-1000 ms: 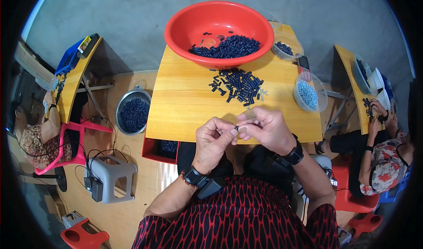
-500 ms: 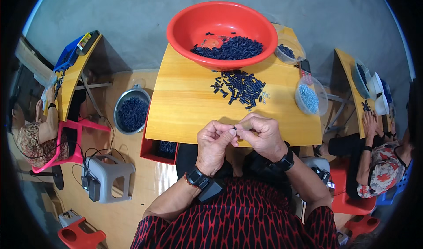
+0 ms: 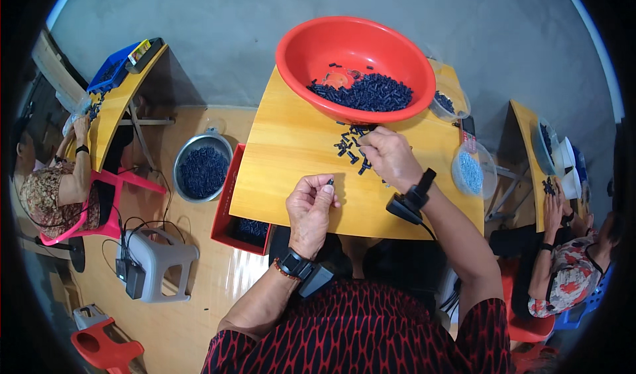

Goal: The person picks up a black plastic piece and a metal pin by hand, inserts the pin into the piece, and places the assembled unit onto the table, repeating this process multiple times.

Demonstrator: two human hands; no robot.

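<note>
My left hand (image 3: 309, 210) is closed above the table's near edge, pinching a small dark cylindrical piece (image 3: 330, 182) between thumb and fingertips. Farther forward, my right hand (image 3: 394, 159) reaches over a pile of short black cylindrical pieces (image 3: 344, 145). Its thumb and fingers are curled together at the pile; whatever they grip, if anything, is hidden, and the hand covers part of the pile. Just beyond stands a big red basin (image 3: 291, 59) holding many more of the same pieces.
On the yellow table (image 3: 265, 168), a clear tub of light-blue bits (image 3: 469, 172) and a tub of dark pieces (image 3: 445, 102) stand right. On the floor left are a metal bowl (image 3: 203, 168), a red box (image 3: 228, 198) and a grey stool (image 3: 156, 261). Other people sit at side tables.
My hands, together half a second ago, are now apart. The right one has moved forward to the pile; the left keeps a small piece near the table edge. The whole view has shifted slightly.
</note>
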